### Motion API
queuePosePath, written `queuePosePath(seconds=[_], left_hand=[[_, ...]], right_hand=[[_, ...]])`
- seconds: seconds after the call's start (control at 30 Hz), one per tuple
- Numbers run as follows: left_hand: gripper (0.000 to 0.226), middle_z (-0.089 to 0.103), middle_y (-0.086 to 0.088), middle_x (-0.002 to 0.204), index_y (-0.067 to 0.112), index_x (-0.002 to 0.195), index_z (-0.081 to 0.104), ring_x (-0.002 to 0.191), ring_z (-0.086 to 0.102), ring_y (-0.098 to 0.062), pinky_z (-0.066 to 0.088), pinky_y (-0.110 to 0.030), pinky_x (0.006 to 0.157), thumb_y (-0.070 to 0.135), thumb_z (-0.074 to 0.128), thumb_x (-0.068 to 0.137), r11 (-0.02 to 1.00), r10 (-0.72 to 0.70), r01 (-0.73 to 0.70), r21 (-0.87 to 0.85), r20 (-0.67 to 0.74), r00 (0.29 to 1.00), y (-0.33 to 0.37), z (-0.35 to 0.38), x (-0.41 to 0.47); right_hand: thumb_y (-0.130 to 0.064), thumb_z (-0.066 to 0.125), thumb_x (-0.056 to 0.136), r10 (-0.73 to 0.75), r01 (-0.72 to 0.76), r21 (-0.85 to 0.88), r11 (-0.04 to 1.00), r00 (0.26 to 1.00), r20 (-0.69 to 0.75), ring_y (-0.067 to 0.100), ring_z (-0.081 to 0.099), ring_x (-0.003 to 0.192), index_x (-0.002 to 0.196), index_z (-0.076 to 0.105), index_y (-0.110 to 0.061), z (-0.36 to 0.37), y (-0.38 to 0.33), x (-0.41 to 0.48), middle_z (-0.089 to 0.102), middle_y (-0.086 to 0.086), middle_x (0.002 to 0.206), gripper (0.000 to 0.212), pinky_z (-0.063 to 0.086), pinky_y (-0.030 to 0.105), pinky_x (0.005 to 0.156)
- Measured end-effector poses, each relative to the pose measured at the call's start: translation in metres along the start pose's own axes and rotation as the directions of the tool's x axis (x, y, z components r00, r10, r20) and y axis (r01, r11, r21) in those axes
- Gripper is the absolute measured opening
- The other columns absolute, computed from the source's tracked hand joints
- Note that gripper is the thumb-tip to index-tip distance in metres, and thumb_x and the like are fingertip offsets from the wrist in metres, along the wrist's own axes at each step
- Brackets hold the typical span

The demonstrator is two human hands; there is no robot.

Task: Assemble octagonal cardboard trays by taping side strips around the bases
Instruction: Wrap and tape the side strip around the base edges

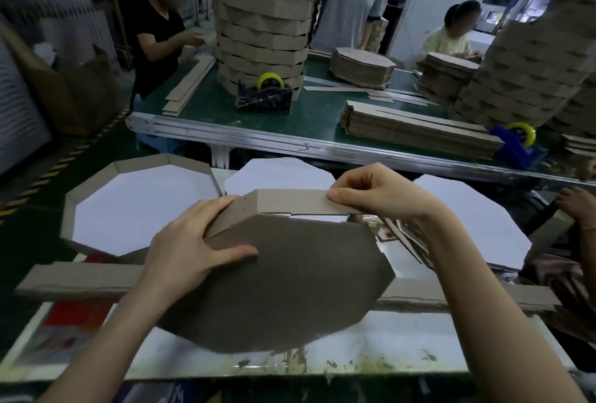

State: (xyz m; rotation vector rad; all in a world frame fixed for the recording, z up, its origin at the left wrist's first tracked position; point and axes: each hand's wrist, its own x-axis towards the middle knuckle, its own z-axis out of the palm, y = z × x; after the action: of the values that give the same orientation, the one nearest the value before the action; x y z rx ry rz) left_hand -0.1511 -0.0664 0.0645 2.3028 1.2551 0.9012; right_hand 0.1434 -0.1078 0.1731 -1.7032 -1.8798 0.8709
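Observation:
A brown octagonal cardboard base is held tilted over the white worktable, its grey-brown underside toward me. A cardboard side strip wraps its upper left corner and runs along the top edge. My left hand grips the base's left corner, thumb on the face and fingers pressing the strip. My right hand pinches the strip's free end at the top right. A finished tray with a white inside lies to the left.
White-faced octagonal bases lie behind my hands. A long stack of strips crosses the table under the base. Beyond, a green conveyor carries tape dispensers, strip piles and tall tray stacks. Other people work around it.

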Motion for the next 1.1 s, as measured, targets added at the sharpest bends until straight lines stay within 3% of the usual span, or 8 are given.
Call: queuePosePath(seconds=[0.13,0.2,0.27,0.37,0.53,0.63,0.8,1.1], left_hand=[[0.091,0.043,0.026,0.114,0.054,0.137,0.027,0.097,0.047,-0.004,0.047,-0.028,0.072,0.097,0.042,0.058,1.000,0.003,-0.003,-0.001,0.018,1.000,-0.010,-0.005,-0.005],[0.089,0.042,0.023,0.120,0.056,0.141,0.020,0.099,0.044,-0.002,0.046,-0.025,0.073,0.093,0.044,0.064,0.999,0.054,-0.054,0.009,0.003,0.999,0.000,-0.006,-0.002],[0.082,0.038,0.026,0.125,0.059,0.142,0.018,0.101,0.036,0.009,0.039,-0.014,0.074,0.086,0.047,0.071,0.989,0.149,-0.149,0.000,0.010,0.989,0.014,-0.006,0.003],[0.067,0.039,0.027,0.116,0.059,0.137,0.033,0.100,0.035,0.012,0.034,-0.008,0.075,0.078,0.049,0.075,0.980,0.198,-0.197,-0.028,0.035,0.980,0.025,-0.006,0.008],[0.060,0.041,0.026,0.112,0.053,0.130,0.042,0.099,0.035,0.012,0.038,-0.012,0.078,0.070,0.054,0.074,0.975,0.202,-0.199,-0.099,0.017,0.979,0.021,-0.007,0.004],[0.056,0.043,0.024,0.118,0.054,0.127,0.042,0.106,0.038,0.006,0.042,-0.023,0.083,0.074,0.058,0.076,0.980,0.167,-0.166,-0.110,0.004,0.986,0.016,-0.009,0.001],[0.062,0.042,0.022,0.121,0.047,0.130,0.046,0.109,0.040,0.002,0.044,-0.027,0.086,0.075,0.047,0.074,0.975,0.203,-0.204,-0.086,-0.015,0.979,0.016,-0.011,-0.004],[0.054,0.044,0.026,0.119,0.053,0.123,0.047,0.105,0.037,0.008,0.039,-0.019,0.083,0.075,0.053,0.074,0.979,0.174,-0.178,-0.101,-0.044,0.984,0.021,-0.010,-0.006]], right_hand=[[-0.037,0.067,0.090,-0.012,0.013,0.032,0.999,1.000,-0.006,0.016,0.066,0.076,0.095,0.075,-0.015,0.013,-0.007,0.002,0.075,0.006,0.088,0.023,0.056,0.034,0.075],[-0.034,0.068,0.090,-0.025,0.024,0.038,0.999,1.000,0.019,0.009,0.064,0.070,0.096,0.075,-0.013,0.020,-0.011,0.002,0.074,0.000,0.080,0.023,0.054,0.024,0.068],[-0.031,0.068,0.091,-0.037,0.036,0.026,0.999,0.998,0.042,0.004,0.063,0.069,0.096,0.075,-0.012,0.027,-0.015,0.002,0.072,-0.006,0.076,0.021,0.050,0.016,0.064],[-0.031,0.068,0.091,-0.039,0.039,0.076,0.996,0.999,-0.005,0.007,0.064,0.072,0.095,0.075,-0.012,0.031,-0.018,0.000,0.074,0.003,0.082,0.021,0.051,0.018,0.067],[-0.031,0.069,0.091,-0.016,0.016,0.065,0.998,1.000,-0.003,0.002,0.062,0.071,0.093,0.075,-0.016,0.039,-0.017,-0.002,0.069,-0.012,0.072,0.016,0.050,0.018,0.068],[-0.033,0.068,0.092,-0.009,0.011,0.071,0.997,0.999,-0.033,-0.002,0.059,0.066,0.093,0.075,-0.017,0.053,-0.016,0.001,0.064,-0.020,0.064,0.017,0.045,0.015,0.063],[-0.025,0.068,0.093,-0.044,0.051,0.098,0.994,0.996,-0.074,-0.006,0.056,0.058,0.089,0.072,-0.018,0.056,-0.019,0.003,0.061,-0.024,0.058,0.009,0.042,0.008,0.057],[-0.034,0.067,0.092,-0.010,0.012,0.055,0.998,0.999,-0.040,0.003,0.062,0.069,0.092,0.074,-0.019,0.055,-0.018,-0.002,0.066,-0.016,0.067,0.017,0.051,0.020,0.066]])
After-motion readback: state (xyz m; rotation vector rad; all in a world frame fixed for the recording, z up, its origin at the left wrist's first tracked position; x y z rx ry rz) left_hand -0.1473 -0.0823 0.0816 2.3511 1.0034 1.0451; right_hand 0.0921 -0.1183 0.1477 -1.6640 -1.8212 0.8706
